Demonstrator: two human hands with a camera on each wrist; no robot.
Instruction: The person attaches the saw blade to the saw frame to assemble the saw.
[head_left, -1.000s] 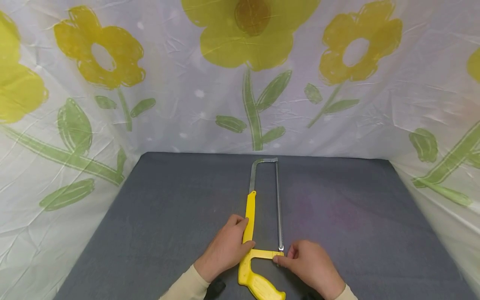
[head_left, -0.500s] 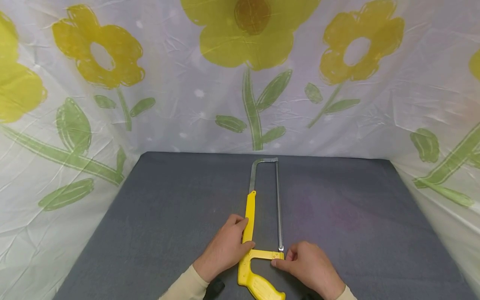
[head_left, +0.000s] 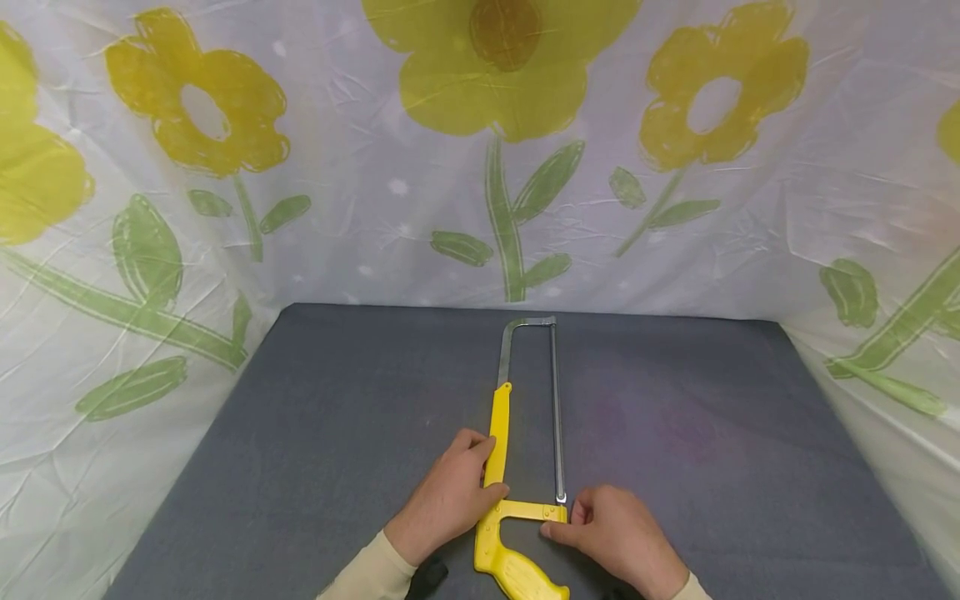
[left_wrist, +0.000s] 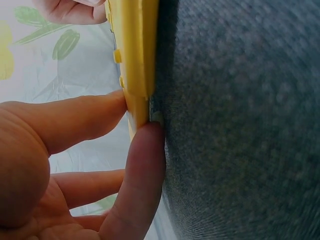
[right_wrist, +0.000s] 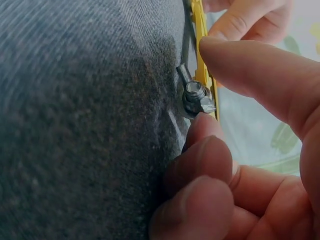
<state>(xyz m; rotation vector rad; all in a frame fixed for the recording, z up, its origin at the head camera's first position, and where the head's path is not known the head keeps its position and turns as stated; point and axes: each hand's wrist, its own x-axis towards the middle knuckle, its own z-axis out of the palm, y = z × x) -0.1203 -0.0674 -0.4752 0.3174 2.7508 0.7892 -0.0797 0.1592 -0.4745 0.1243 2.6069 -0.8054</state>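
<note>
A hacksaw (head_left: 498, 417) with a yellow handle and a silver front frame lies flat on the dark grey cloth, grip toward me. Its blade (head_left: 558, 417) runs along the right side. My left hand (head_left: 450, 497) pinches the yellow back of the frame between thumb and fingers. At the near end of the blade my right hand (head_left: 621, 533) has its fingers curled around a metal wing nut (right_wrist: 195, 95). In the right wrist view the forefinger tip is right at the nut's lower wing and the thumb lies over the yellow frame end.
Grey cloth (head_left: 337, 400) covers the table. A white curtain (head_left: 337, 167) printed with yellow flowers stands behind it and along both sides. A dark strap (head_left: 427, 577) shows under the left wrist.
My right thumb has slid slightly down and left, off the yellow frame end. The right hand has dropped a little, while the left hand keeps its grip and the hacksaw stays nearly still.
</note>
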